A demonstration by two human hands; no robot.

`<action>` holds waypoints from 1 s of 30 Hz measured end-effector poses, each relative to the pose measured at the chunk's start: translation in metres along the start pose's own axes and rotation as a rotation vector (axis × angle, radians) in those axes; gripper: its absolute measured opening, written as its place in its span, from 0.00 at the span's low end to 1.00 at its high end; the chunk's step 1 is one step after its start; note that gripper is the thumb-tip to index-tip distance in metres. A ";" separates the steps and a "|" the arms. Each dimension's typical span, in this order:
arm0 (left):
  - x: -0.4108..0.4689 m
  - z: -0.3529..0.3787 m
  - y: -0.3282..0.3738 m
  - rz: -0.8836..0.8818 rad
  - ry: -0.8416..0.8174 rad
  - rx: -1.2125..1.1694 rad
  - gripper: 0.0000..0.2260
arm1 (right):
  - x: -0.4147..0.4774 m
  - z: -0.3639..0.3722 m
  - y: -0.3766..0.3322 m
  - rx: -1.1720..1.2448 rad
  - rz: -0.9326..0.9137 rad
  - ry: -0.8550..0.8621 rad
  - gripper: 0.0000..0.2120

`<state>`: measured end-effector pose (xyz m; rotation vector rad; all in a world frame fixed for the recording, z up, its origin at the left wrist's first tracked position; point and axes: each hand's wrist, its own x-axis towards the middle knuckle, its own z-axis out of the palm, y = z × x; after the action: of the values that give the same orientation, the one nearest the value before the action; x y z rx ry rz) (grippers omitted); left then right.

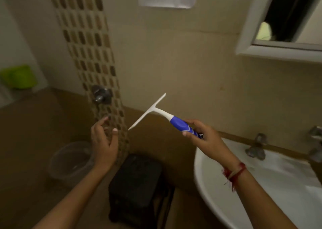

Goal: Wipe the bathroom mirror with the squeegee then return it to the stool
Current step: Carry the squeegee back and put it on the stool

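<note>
My right hand [203, 138] grips the blue handle of a squeegee [156, 112], whose white blade points up and left in the air in front of the beige wall. A little left of the blade's lower tip, my left hand [104, 141] is open and holds nothing. The black stool [137, 181] stands on the floor below both hands, its top bare. The white-framed mirror [285, 24] hangs at the upper right, above the sink, well away from the squeegee.
A white sink [261, 181] with metal taps [256, 148] fills the lower right. A clear plastic bucket [69, 160] sits on the floor left of the stool. A wall tap [101, 94] juts from the mosaic tile strip. A green container [19, 77] is far left.
</note>
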<state>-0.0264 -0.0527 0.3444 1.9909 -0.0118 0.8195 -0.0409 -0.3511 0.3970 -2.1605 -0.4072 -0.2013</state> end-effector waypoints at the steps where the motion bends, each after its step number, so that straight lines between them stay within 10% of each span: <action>1: -0.003 -0.009 -0.010 -0.035 0.003 0.014 0.16 | 0.004 0.013 0.005 -0.009 0.015 -0.016 0.16; 14: -0.064 -0.033 -0.128 -0.284 -0.336 0.373 0.23 | -0.019 0.207 0.121 0.190 0.668 -0.340 0.11; 30: -0.098 0.069 -0.281 -0.375 -0.503 0.413 0.18 | 0.028 0.403 0.276 0.655 1.093 -0.124 0.13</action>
<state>0.0264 0.0174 0.0514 2.4400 0.2492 0.0671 0.0829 -0.1668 -0.0388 -1.4749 0.5938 0.6002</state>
